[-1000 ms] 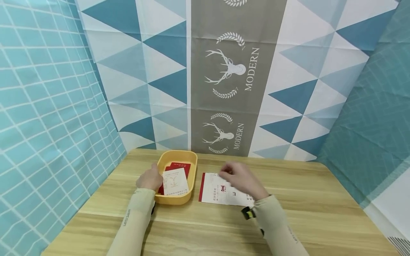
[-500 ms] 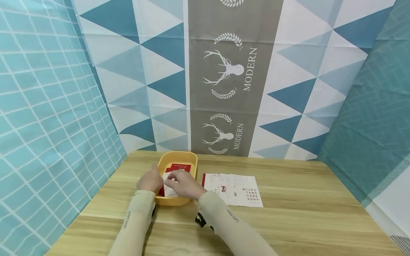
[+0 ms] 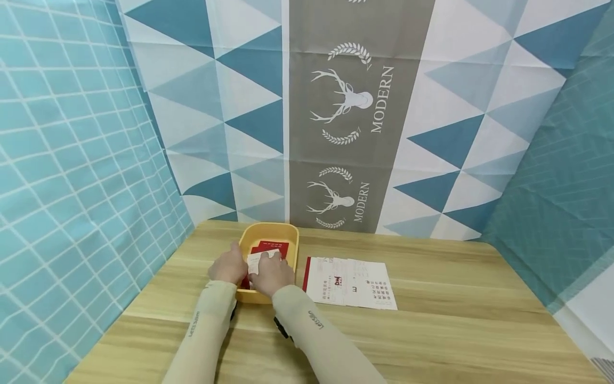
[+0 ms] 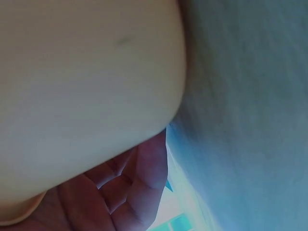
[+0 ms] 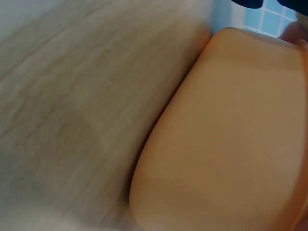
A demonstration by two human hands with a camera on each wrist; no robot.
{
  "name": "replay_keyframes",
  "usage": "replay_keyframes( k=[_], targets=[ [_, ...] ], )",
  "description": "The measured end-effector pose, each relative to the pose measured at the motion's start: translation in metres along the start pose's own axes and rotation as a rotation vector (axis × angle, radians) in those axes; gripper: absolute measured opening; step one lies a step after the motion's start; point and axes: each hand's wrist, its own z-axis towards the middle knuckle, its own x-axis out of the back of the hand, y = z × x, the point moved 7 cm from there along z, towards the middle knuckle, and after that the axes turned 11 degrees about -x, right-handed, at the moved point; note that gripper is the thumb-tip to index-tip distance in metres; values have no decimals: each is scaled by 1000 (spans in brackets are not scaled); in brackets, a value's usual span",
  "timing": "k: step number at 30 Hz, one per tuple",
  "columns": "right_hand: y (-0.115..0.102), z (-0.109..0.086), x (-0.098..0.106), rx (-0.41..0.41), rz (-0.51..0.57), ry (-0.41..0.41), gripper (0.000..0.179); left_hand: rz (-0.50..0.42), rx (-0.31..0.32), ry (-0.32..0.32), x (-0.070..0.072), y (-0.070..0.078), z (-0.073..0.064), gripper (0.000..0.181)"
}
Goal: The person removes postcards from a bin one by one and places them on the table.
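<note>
Bin: on my feed, the yellow bin [image 3: 268, 226] sat at the far left of the wooden table [image 3: 455, 309].
Left hand: I saw the left hand [image 3: 227, 266] holding the bin's left rim, its fingers against the outside wall.
Right hand: I had the right hand [image 3: 275, 274] over the near right part of the bin, fingers bent down onto the white card; I could not tell whether they pinched it.
White card: the white card [image 3: 256, 261] lay inside the bin, partly covered by that hand.
Red cards: I made out red cards [image 3: 276, 245] beneath it, toward the far end.
Papers: to the right, the printed papers [image 3: 331, 280] lay overlapping in a row, with a red strip along the left edge.
</note>
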Motion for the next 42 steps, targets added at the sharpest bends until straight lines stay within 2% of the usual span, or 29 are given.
replay_keyframes(
  k=[4, 10, 18, 22, 27, 32, 42],
  targets=[
    [3, 2, -4, -64, -84, -9, 67, -13, -16, 2, -3, 4, 3, 53],
    [4, 6, -8, -114, -109, -60, 79, -12, -15, 12, -2, 7, 3, 55],
    [4, 8, -16, -49, -141, -59, 71, -5, -4, -10, -2, 8, 3, 58],
    [4, 8, -15, -36, -115, -47, 78, -10, 4, -19, -2, 7, 2, 58],
    [6, 8, -10, -58, -61, -36, 74, -13, 15, -33, -3, 6, 3, 58],
    [5, 5, -6, -57, 0, -28, 79, -14, 15, -36, -3, 5, 3, 58],
    [1, -5, 5, 42, 131, 76, 61, -24, 5, -20, 2, 2, -2, 59]
  ],
)
